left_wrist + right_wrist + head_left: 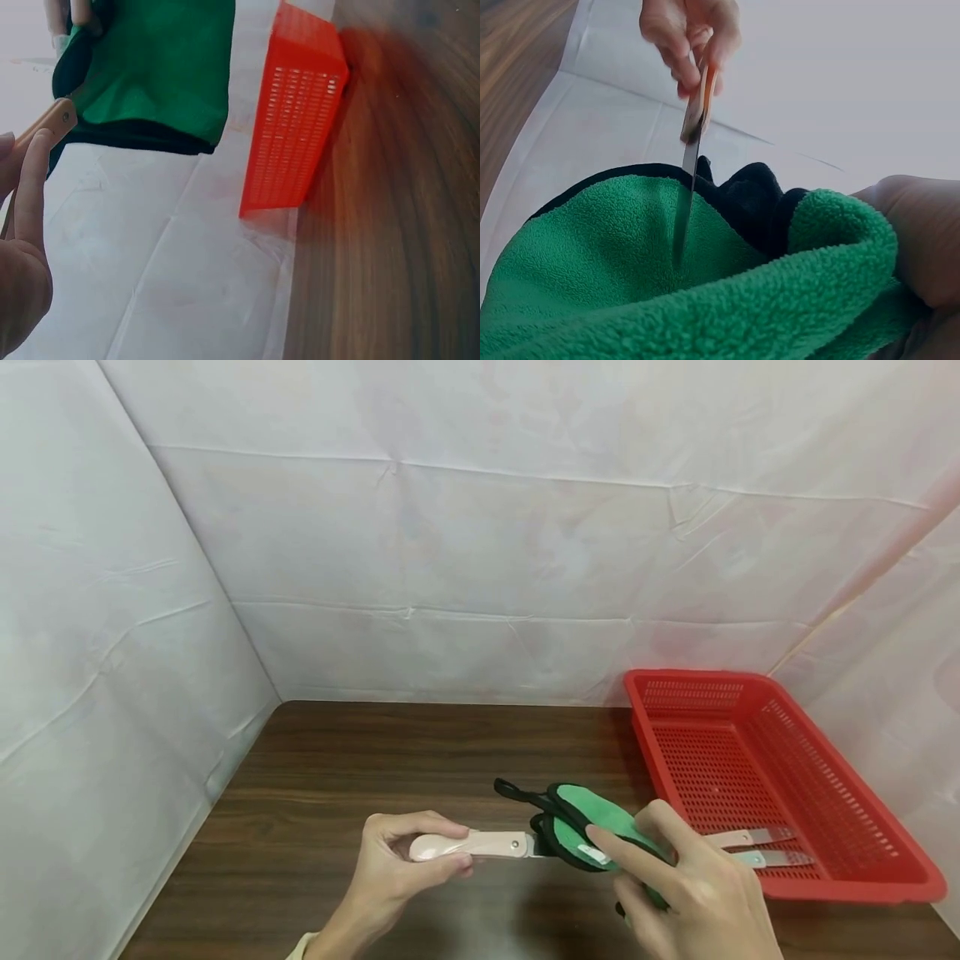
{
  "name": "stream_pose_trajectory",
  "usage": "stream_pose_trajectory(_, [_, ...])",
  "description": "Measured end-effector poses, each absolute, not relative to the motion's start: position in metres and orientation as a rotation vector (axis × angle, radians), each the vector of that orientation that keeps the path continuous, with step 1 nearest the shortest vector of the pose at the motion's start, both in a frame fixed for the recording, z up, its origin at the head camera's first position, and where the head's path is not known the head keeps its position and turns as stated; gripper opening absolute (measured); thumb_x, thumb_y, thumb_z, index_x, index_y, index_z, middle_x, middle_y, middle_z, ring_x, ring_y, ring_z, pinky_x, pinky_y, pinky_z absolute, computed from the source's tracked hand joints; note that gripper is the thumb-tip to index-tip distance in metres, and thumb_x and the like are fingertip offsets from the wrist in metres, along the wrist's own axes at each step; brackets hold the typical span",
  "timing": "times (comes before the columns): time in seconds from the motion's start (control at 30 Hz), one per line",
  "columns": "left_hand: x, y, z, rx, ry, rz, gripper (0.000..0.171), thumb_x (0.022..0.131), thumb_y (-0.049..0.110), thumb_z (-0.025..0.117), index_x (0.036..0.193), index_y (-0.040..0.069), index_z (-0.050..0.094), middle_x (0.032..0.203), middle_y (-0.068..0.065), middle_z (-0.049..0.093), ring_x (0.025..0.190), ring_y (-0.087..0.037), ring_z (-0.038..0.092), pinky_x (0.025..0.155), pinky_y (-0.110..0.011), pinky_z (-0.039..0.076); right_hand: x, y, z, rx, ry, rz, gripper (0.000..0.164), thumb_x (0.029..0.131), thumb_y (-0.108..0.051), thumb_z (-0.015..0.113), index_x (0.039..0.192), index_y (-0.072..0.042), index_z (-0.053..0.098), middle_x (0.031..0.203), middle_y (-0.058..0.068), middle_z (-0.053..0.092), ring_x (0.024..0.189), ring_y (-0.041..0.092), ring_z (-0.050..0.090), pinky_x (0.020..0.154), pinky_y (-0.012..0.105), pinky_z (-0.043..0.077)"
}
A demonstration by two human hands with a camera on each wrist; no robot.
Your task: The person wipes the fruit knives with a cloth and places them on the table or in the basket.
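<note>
My left hand [393, 864] pinches the pale pink handle of a folding knife [495, 844] between thumb and fingers. The knife is unfolded, with its blade pointing right. A green towel [600, 810] with black edging and a black hanging loop is bunched in my right hand [701, 893], whose fingers and thumb grip it. In the head view the towel covers most of the blade. From the right wrist, the blade [688, 169] shows lying against the fluffy green side, inside a fold of the towel [607, 232].
To the right on the brown wooden table [337, 760] stands a red plastic basket [847, 889] with slotted walls. Two similar folding knives, one pinkish [738, 837] and one pale green [753, 858], lie unfolded in it. White sheeting [480, 543] encloses the table behind and at both sides.
</note>
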State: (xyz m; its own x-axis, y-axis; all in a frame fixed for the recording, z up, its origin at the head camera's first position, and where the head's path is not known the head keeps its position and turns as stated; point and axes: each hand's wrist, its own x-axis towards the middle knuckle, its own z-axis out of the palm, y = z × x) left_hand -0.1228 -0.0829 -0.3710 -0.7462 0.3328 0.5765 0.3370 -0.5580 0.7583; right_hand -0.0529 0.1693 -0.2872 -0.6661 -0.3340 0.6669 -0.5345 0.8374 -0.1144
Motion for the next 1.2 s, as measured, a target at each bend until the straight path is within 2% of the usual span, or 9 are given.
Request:
stream_pose_trajectory(0.33, [-0.122,-0.072,-0.363,-1.098,-1.419,-2.569,0.028,0.065,-0.024,0.059,0.09,-0.012,0.062,0.084,-0.021,0.063,0.066,-0.03,0.064,0.053,-0.045,0.05,-0.052,0.159,-0.289,0.673,-2.345,0.325,0.047,0.088,-0.038,0.025,0.087,-0.027,0.07,0.078,-0.008,0.041,0.055,0.0,0.034,0.04,0.008,0.026])
stream_pose_trajectory(0.63, [-0.119,-0.078,-0.367,-1.109,-1.309,-2.641,0.031,0.066,-0.027,0.056,0.092,-0.011,0.063,0.085,-0.02,0.063,0.067,-0.039,0.062,0.055,-0.047,0.049,-0.052,0.161,-0.292,0.721,-2.321,0.276,0.046,0.088,-0.032,0.023,0.084,-0.026,0.068,0.076,-0.005,0.04,0.051,0.0,0.028,0.039,0.008,0.019])
stream_pose_trajectory(0.87, [-0.113,-0.091,-0.37,-1.119,-1.367,-2.613,0.033,0.067,-0.026,0.054,0.094,-0.01,0.062,0.087,-0.02,0.062,0.069,-0.037,0.063,0.057,-0.047,0.05,-0.048,0.17,-0.294,0.686,-2.364,0.236,0.048,0.087,-0.036,0.021,0.083,-0.028,0.068,0.078,-0.009,0.039,0.049,-0.004,0.026,0.037,0.007,0.019])
stream_pose_trajectory(1.2, [-0.112,-0.101,-0.372,-1.179,-1.366,-2.571,0.034,0.067,-0.028,0.051,0.095,-0.011,0.061,0.089,-0.02,0.062,0.071,-0.036,0.063,0.057,-0.046,0.05,-0.048,0.179,-0.298,0.727,-2.339,0.31,0.043,0.088,-0.039,0.025,0.086,-0.029,0.067,0.08,-0.01,0.041,0.049,-0.007,0.025,0.04,0.005,0.018])
